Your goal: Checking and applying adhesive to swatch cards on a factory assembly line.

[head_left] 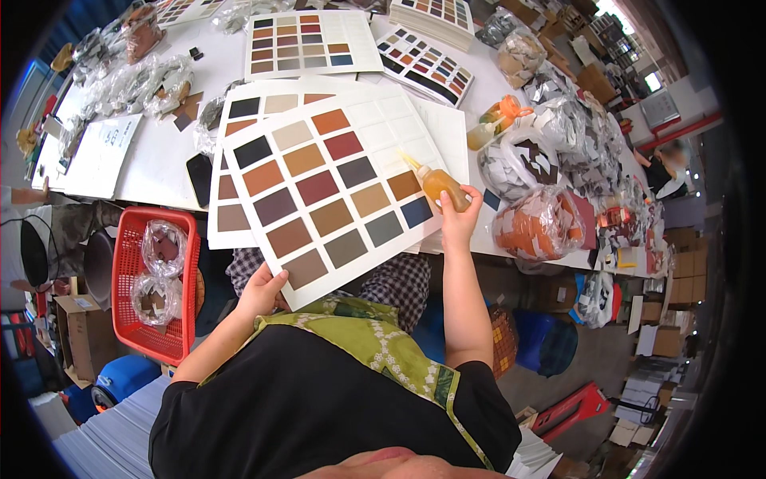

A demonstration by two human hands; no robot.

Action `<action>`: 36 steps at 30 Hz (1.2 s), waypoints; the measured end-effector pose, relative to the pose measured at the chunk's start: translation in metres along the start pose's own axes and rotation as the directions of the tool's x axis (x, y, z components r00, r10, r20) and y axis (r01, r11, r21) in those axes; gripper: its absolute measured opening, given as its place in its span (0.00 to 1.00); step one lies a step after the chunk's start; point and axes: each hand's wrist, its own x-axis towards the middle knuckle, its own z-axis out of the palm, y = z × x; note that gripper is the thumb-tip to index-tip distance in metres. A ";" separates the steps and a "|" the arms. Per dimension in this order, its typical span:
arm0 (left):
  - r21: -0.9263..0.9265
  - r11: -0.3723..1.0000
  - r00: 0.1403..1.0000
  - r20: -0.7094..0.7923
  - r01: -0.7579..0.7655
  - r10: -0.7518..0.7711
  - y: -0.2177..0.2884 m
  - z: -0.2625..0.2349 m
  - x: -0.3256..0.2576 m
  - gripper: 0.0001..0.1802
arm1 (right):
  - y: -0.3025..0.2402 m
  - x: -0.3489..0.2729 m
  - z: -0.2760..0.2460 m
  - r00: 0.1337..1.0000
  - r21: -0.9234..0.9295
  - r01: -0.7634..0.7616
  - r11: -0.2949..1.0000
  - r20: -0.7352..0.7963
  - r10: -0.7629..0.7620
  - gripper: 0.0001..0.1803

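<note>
My left hand (262, 290) is closed on the lower left corner of a white sample card (379, 120), its thumb on top. Rows of coloured swatches are stuck on this card, and its upper right part is blank white with faint grid lines. In my right hand (460, 214) is a squeeze glue bottle (441, 188) of amber liquid, tilted over the card's right side. Its pale nozzle (409, 160) points up and left, close to the blank part; whether it touches cannot be made out. A second swatch card (217, 231) lies partly hidden underneath.
Farther back on the white table lie another swatch card (313, 72), a smaller swatch chart (427, 68) and a card stack (435, 32). An orange-capped bottle (484, 134) and plastic bags of swatches (538, 223) are at right. A phone (199, 180) and red basket (190, 319) are left.
</note>
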 end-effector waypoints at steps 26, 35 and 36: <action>-0.023 1.000 1.000 0.018 -0.007 0.007 0.001 -0.002 0.001 0.18 | 0.014 0.020 0.022 0.986 -0.212 0.161 0.964 0.073 -0.148 0.21; 0.012 1.000 0.999 0.045 -0.009 0.009 0.002 -0.006 0.001 0.19 | -0.043 0.019 0.049 0.973 0.211 -0.229 0.950 0.050 0.223 0.22; 0.027 1.000 0.999 0.045 -0.010 0.009 0.002 -0.006 0.002 0.19 | -0.040 0.022 0.050 0.974 0.211 -0.228 0.950 0.050 0.223 0.22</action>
